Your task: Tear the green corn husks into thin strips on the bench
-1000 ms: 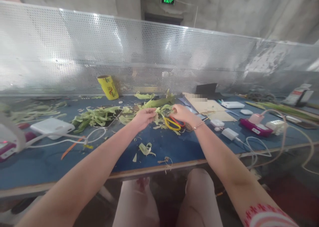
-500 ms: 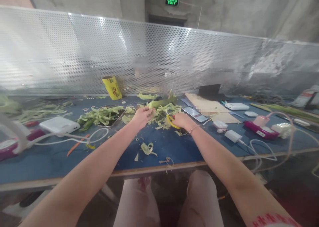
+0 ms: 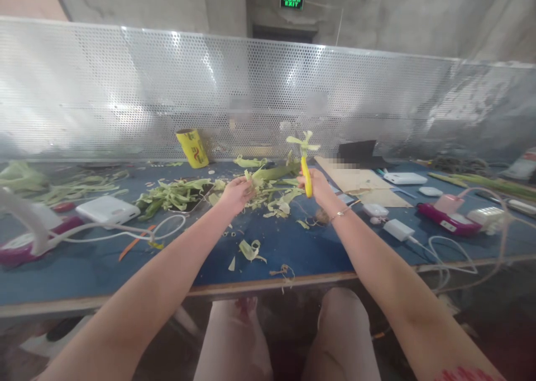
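My right hand grips a pair of yellow-handled scissors, raised with the blades pointing up. A small pale green leaf piece with spread lobes shows at the blade end; whether it is pinched there or held behind, I cannot tell. The fingers of my left hand are closed on pale green leaf strips, over a loose pile of leafy scraps. Behind that pile lies a thicker green stalk or husk. Curled leaf scraps are nearer the table's front edge.
More leaf strips lie left of my hands. A yellow cardboard tube leans near the perforated metal screen. White chargers, cables and purple power strips occupy both sides. Brown board lies at right on the blue table.
My right hand has lifted the scissors from low over the scraps to upright, with a leaf piece now at the blade end. My left hand stays at nearly the same place.
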The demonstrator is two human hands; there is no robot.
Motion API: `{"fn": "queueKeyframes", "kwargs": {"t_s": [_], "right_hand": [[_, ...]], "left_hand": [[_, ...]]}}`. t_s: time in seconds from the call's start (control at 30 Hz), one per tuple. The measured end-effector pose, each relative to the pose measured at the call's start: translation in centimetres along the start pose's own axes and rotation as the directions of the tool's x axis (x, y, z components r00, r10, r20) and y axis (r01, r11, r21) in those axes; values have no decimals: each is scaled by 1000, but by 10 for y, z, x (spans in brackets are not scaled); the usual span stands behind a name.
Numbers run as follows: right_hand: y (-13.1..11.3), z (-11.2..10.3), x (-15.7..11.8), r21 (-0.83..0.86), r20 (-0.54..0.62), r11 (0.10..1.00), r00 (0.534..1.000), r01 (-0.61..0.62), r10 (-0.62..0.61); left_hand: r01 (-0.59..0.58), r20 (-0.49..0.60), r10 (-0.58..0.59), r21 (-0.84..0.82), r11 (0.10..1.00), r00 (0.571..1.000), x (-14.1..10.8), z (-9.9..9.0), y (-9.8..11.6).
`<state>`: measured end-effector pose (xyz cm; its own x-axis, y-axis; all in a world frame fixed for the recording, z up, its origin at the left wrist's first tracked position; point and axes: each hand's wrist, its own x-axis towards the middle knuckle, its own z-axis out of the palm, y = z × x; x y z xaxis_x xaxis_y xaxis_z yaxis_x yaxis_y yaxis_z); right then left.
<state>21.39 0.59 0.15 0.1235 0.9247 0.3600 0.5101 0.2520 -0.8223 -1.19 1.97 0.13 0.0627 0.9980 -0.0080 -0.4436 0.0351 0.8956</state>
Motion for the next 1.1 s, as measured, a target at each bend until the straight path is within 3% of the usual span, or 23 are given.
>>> {"fn": "queueKeyframes", "kwargs": {"t_s": [0.07,0.13,0.23,0.3,0.37,0.43,0.53,0.67,0.77,0.83,0.93,1.0,1.1], "right_hand": [[-2,0,0,368,141,925,989,-94,44],[-5,-2,-2,569,300,792,952,-223,53],[-10,-2,-8,587,545,681,836,-438,69],[-13,1,-13,555,632,655,772,-512,68],[-14,8,-17,577,611,655,790,-489,52],[-16,15,-20,576,612,648,788,-499,63],[-19,21,-24,589,639,625,769,-511,26],[-18,24,-25,581,601,654,797,-485,57],[-12,28,-23,550,523,731,849,-403,74],[-8,29,-20,525,463,791,885,-313,44],[-3,29,-18,361,404,914,914,-186,26],[-2,28,-19,186,400,979,917,-88,6],[-2,29,-22,-15,442,999,896,50,-38]], "left_hand": [[-3,6,3,-13,1000,1000,1,-1,-1],[-19,6,19,-16,1000,1000,2,-1,-2],[-165,-54,174,135,977,983,7,-4,-5],[-326,-64,371,357,875,926,12,-8,-5],[-436,11,516,550,712,857,16,-12,-5],[-477,72,574,645,597,816,18,-15,-3],[-465,42,602,679,568,797,19,-19,-1],[-448,-207,589,472,760,781,19,-21,3],[-406,-317,437,160,900,842,19,-18,4],[-363,-289,346,-6,932,893,18,-15,5],[-328,-223,291,-153,932,930,16,-11,4],[-312,-213,269,-209,927,939,15,-10,4],[-283,-206,233,-263,923,950,16,-11,4]]}}
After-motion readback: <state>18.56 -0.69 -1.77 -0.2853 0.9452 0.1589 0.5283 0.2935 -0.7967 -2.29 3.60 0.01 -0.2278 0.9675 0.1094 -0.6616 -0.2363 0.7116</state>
